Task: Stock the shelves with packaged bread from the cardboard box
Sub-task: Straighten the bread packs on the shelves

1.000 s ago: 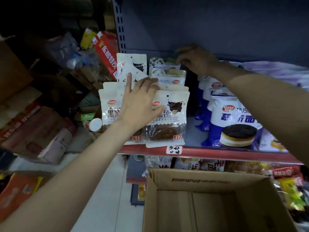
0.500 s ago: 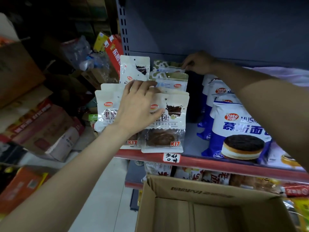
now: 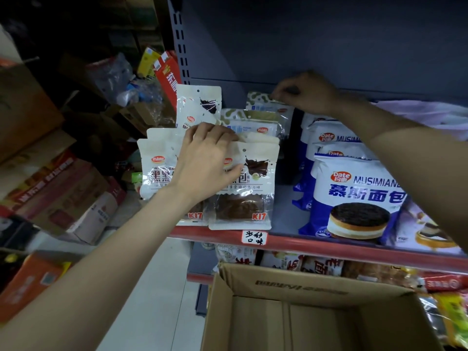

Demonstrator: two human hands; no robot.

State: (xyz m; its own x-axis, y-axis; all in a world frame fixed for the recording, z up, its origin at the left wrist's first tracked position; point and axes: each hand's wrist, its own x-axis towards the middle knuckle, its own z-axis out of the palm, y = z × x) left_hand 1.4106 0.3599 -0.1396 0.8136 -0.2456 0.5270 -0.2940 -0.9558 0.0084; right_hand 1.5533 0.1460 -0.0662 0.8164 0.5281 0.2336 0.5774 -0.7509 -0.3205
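Left hand (image 3: 207, 160) lies over the front row of cream bread packets (image 3: 243, 186) standing on the red-edged shelf (image 3: 329, 247); its fingers (image 3: 215, 130) curl over the packets' top edges while the thumb presses on the face of the front packet, so the packet tops sit pinched under the hand. Right hand (image 3: 304, 93) reaches to the back of the same shelf, fingertips closed in a pinch on the top edge of a rear green-patterned packet (image 3: 258, 100). Blue-and-white mousse bread bags (image 3: 354, 198) stand on the shelf to the right of the cream packets, a bare strip of shelf between. Cardboard box (image 3: 304, 292) sits open below the shelf; the visible part of its floor is bare, the lower part cut off by the frame edge. The left hand hides the middle of the cream packets' print. The right forearm covers part of the blue bags. The stock left of the shelf is dark and hard to make out.
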